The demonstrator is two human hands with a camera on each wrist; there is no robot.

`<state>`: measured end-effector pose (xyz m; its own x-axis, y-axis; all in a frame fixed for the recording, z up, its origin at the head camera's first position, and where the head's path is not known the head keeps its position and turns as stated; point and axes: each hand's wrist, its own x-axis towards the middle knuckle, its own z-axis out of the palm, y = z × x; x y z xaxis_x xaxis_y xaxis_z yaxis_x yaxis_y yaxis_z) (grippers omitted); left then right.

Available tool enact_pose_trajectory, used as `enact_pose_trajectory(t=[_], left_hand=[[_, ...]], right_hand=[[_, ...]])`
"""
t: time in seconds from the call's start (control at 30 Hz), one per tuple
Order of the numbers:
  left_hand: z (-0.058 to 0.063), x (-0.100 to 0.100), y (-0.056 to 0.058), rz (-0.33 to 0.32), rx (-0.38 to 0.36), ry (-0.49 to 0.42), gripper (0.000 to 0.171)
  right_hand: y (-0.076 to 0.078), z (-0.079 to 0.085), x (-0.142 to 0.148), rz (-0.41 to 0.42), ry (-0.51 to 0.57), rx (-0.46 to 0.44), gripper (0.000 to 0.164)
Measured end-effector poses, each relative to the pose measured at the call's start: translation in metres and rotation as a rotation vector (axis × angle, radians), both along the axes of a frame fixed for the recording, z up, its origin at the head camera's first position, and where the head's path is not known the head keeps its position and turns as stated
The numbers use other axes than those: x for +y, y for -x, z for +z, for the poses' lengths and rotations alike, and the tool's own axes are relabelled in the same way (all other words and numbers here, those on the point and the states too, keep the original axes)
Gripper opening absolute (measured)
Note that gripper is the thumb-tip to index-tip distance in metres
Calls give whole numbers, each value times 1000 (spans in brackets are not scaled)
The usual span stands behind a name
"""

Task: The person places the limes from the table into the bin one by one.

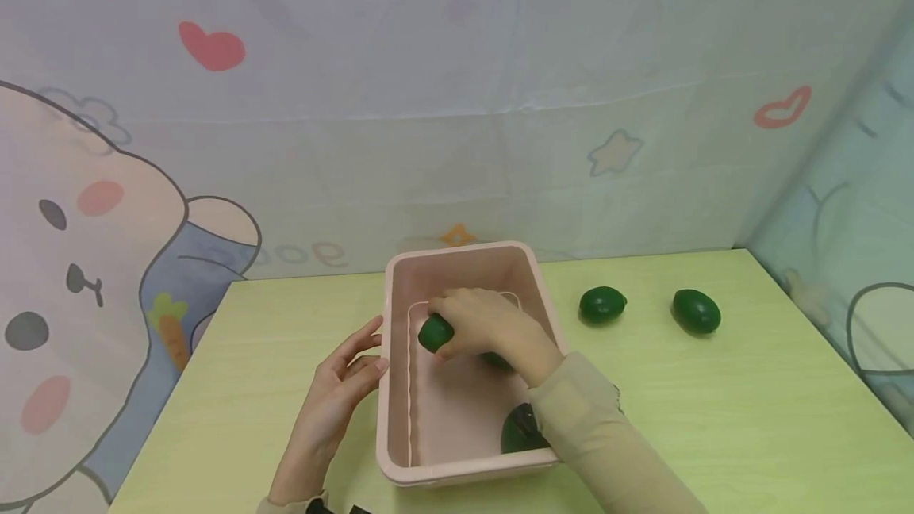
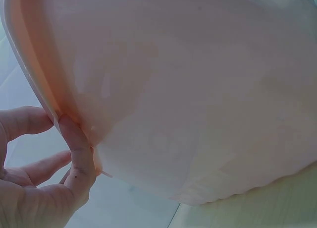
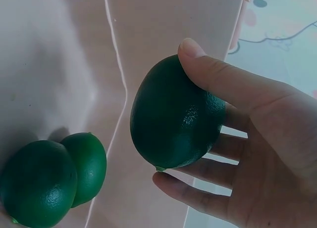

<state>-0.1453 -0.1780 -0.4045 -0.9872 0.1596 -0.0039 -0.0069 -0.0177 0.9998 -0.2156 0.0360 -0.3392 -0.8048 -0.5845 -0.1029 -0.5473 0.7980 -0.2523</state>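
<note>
From my end, the right hand (image 1: 471, 320) is curled around a glossy green fruit (image 3: 176, 114), thumb on one side and fingers on the other. That puts the fruit inside the pink bin (image 1: 464, 473), over toward the side where the left hand (image 1: 339, 387) is. Can't tell from my feeds if it's touching the bottom or hanging just above it.

The left hand has the bin's rim pinched between thumb and finger, on its own side of the bin. The left wrist feed is mostly outer wall, but the pinch shows fine.

Close in, there's a second fruit (image 1: 495, 360) in the bin peeking out just under the right hand, mostly covered by it. A third fruit (image 1: 516, 435) sits nearer the person, in the bin's near right corner, partly blocked by the light sleeve (image 1: 600, 435) on the right arm. The right wrist feed shows a pair overlapping, though I can't say whether they actually touch.

Further out, past the bin to the right of both hands, two more lie on the tabletop (image 1: 750, 419): a nearer fruit (image 1: 603, 305) and a farther fruit (image 1: 696, 312), well apart from each other. Beyond the hands hangs a cloth backdrop (image 1: 400, 101) with hearts, a star and a big cartoon animal on the left.
</note>
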Motion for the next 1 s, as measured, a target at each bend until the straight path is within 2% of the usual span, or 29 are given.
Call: enact_pose_trajectory(t=[0.2,1.0], left_hand=[[1,0,0,11,-9,-1,58],[4,2,-1,18,-5,0,56]], right_hand=[[0,0,0,-1,7,-2,62],[3,1,1,-23,-22,-19,52]])
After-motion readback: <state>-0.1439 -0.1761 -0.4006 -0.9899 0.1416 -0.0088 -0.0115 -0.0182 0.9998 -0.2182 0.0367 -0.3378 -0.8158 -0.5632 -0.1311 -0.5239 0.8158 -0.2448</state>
